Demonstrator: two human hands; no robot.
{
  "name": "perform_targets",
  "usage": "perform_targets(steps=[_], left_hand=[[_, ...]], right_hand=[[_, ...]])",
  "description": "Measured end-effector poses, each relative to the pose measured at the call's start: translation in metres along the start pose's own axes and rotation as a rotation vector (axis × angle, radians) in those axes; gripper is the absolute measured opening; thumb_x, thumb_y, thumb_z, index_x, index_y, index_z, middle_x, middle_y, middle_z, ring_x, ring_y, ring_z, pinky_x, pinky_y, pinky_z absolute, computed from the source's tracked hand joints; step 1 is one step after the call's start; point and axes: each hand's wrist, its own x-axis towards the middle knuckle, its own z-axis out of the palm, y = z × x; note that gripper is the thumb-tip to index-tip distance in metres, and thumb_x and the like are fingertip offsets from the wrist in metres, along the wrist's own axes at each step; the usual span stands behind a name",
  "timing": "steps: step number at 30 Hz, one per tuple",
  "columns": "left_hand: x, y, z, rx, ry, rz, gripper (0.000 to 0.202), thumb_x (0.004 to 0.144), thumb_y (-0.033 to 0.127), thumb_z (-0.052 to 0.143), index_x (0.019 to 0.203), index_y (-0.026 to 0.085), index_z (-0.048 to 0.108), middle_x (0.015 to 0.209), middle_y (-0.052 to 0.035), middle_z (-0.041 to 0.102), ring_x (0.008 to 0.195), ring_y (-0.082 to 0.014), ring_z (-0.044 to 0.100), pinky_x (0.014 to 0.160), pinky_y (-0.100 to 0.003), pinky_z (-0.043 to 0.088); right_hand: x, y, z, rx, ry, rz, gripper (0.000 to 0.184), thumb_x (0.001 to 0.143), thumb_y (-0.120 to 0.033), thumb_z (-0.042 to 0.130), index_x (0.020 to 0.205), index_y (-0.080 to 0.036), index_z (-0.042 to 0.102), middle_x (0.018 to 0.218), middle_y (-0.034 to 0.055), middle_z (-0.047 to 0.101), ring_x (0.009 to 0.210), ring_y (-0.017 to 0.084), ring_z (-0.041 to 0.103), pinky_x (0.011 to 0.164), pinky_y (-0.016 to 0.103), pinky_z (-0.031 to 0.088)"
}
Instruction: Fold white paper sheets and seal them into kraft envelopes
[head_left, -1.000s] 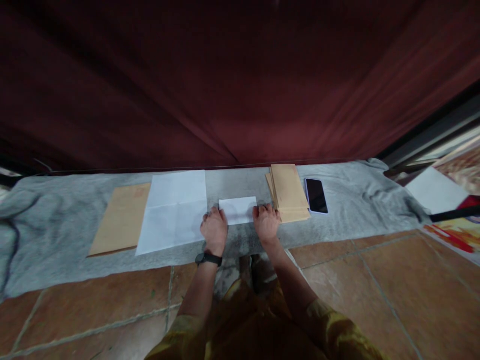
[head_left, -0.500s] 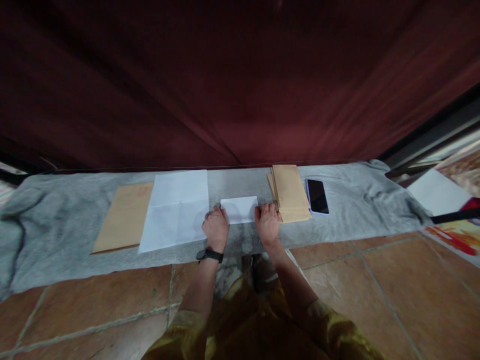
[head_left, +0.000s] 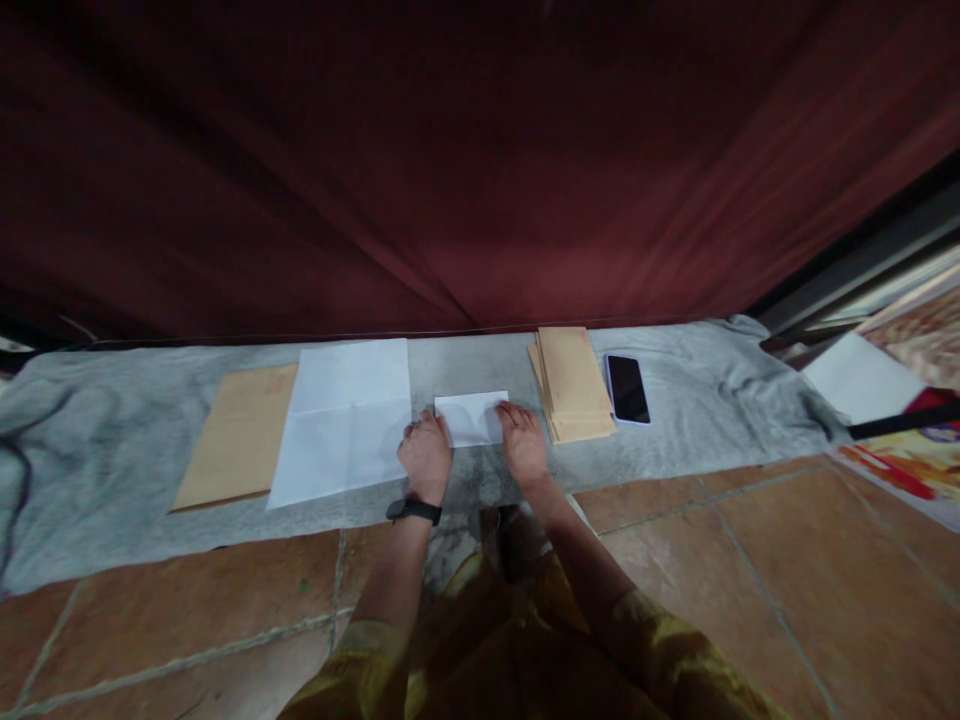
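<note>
A small folded sheet of paper [head_left: 471, 420], white, lies on the grey cloth in front of me. My left hand [head_left: 426, 452], wearing a black wristband, holds its left edge with curled fingers. On the opposite side my right hand [head_left: 523, 440] grips the right end, its fingertips over the upper right part of the sheet. The undersides of my fingers are hidden. Just left of my left hand is a larger creased white sheet [head_left: 341, 425]. A stack of brown envelopes [head_left: 576, 375] sits right of my right hand.
A brown envelope [head_left: 236, 430] lies at the left, partly under the large sheet. A phone [head_left: 628, 388] rests right of the stack. The grey cloth [head_left: 705, 400] ends at the tiled floor [head_left: 697, 560]; a dark red fabric [head_left: 480, 200] rises behind it.
My right hand has slid inward, so its fingers now overlap the folded sheet's right end instead of lying beside the envelopes. My left hand stays at the left edge. The view has shifted slightly.
</note>
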Motion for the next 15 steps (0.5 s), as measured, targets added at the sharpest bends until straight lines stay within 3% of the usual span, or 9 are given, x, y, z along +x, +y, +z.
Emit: perform_targets(steps=[3, 6, 15], left_hand=[[-0.003, -0.0003, 0.004, -0.004, 0.032, 0.026, 0.037, 0.104, 0.031, 0.03, 0.116, 0.012, 0.06, 0.089, -0.0142, 0.07, 0.099, -0.0273, 0.067, 0.073, -0.033, 0.051], [-0.0053, -0.0013, 0.0076, -0.013, 0.043, 0.045, 0.035, 0.104, 0.031, 0.032, 0.114, 0.014, 0.06, 0.092, -0.0137, 0.071, 0.101, -0.0274, 0.066, 0.076, -0.034, 0.051], [-0.0082, -0.0022, 0.0065, -0.011, 0.07, 0.06, 0.035, 0.104, 0.031, 0.03, 0.112, 0.015, 0.06, 0.092, -0.013, 0.069, 0.101, -0.0285, 0.064, 0.077, -0.035, 0.05]], right_hand=[[-0.001, -0.0007, 0.0024, 0.065, 0.06, -0.016, 0.033, 0.103, -0.024, 0.046, 0.131, -0.017, 0.06, 0.137, 0.0107, 0.063, 0.124, 0.023, 0.055, 0.113, 0.04, 0.035], [-0.0024, -0.0036, 0.0021, 0.067, 0.096, -0.028, 0.038, 0.103, -0.038, 0.049, 0.13, -0.014, 0.06, 0.136, 0.0144, 0.063, 0.124, 0.026, 0.056, 0.112, 0.043, 0.036], [-0.0018, -0.0071, -0.0025, 0.005, 0.055, -0.01, 0.047, 0.098, -0.051, 0.054, 0.128, -0.014, 0.058, 0.135, 0.0172, 0.06, 0.122, 0.03, 0.053, 0.107, 0.045, 0.038]])
